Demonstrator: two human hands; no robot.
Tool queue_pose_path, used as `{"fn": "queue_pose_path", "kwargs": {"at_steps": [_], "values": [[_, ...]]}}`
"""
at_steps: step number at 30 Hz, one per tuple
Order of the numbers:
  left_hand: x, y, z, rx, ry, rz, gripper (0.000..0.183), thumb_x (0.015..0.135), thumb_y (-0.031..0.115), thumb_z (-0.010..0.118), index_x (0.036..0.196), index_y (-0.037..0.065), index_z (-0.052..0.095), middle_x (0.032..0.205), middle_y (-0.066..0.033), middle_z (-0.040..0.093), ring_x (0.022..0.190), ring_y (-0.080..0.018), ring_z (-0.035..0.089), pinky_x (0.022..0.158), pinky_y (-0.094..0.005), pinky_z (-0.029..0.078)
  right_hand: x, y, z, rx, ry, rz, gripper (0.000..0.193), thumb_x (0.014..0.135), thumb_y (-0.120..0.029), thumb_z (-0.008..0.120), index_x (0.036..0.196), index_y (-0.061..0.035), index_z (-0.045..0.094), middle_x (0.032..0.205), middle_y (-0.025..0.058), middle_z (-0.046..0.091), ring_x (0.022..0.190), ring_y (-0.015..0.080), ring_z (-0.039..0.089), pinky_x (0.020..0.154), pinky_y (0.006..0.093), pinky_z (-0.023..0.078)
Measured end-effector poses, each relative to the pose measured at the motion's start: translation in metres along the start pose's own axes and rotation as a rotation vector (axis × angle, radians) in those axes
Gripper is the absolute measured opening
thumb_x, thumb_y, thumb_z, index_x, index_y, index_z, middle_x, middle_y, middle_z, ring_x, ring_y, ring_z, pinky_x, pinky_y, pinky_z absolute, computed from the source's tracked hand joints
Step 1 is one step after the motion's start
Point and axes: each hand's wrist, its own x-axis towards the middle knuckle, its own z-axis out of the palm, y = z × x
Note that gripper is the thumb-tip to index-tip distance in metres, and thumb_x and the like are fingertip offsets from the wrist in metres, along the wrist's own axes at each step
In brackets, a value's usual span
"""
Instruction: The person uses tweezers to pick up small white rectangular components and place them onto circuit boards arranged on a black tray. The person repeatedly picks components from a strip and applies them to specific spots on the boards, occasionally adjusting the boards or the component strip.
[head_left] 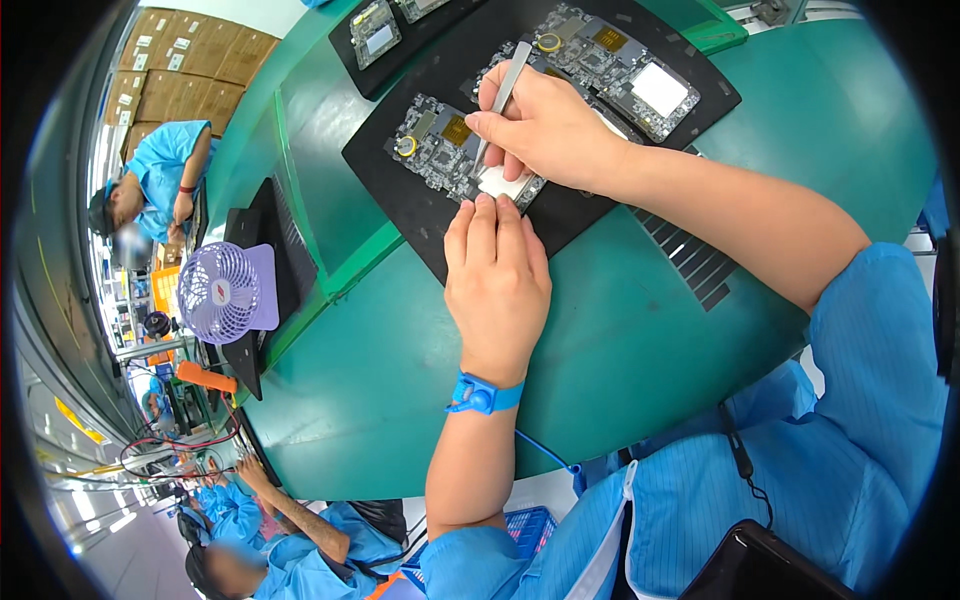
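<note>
My right hand point(545, 130) is closed around a pair of metal tweezers point(514, 75), whose tips point down at a circuit board point(432, 135). That board carries a yellow round part, a gold-coloured square and a white rectangular pad point(500, 182). Fingers together and stretched out, my left hand point(497, 275) rests its fingertips along the near edge of the white pad. A blue wrist strap point(484, 394) with a cord circles my left wrist. Another similar board point(625, 65) with a white pad lies to the right. Both boards are on a black mat point(385, 190).
A second black tray point(345, 50) with boards sits at the far left. Strips of dark slots point(690, 262) show in the green table point(620, 330). A purple fan point(225, 292) stands left, near an orange-handled tool point(207, 377). Other people in blue work at the left.
</note>
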Motion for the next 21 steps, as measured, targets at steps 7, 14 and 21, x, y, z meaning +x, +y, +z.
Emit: {"fn": "queue_pose_path", "kwargs": {"at_steps": [7,14,21], "values": [[0.0003,0.0007,-0.0010,-0.008,0.005,0.001,0.022,0.080,0.004,0.068,0.100,-0.003,0.068,0.101,-0.0162,0.066,0.098,-0.0329,0.062,0.083,-0.0383,0.052,0.0011,0.0027,0.0009,-0.022,0.000,-0.015,0.016,0.094,-0.015,0.057,0.097,-0.0033,0.047,0.070,0.0097,0.064,0.051,0.0092,0.058,0.049,0.0249,0.047],[-0.0005,-0.0007,0.0005,0.003,0.009,0.009,0.021,0.079,0.004,0.068,0.099,-0.003,0.067,0.102,-0.0157,0.065,0.097,-0.0326,0.061,0.083,-0.0381,0.052,0.0002,0.0019,0.0012,-0.013,0.003,-0.020,0.016,0.094,-0.015,0.057,0.098,-0.0031,0.047,0.069,0.0096,0.064,0.051,0.0098,0.058,0.049,0.0253,0.047],[0.0007,0.0016,-0.0030,-0.035,-0.030,-0.058,0.021,0.079,0.004,0.068,0.100,-0.001,0.066,0.112,-0.0170,0.060,0.096,-0.0319,0.058,0.078,-0.0382,0.051,-0.0014,0.0007,0.0005,-0.028,-0.005,-0.035,0.018,0.090,-0.014,0.055,0.096,0.0016,0.050,0.068,0.0105,0.064,0.054,0.0161,0.063,0.054,0.0305,0.051]]}}
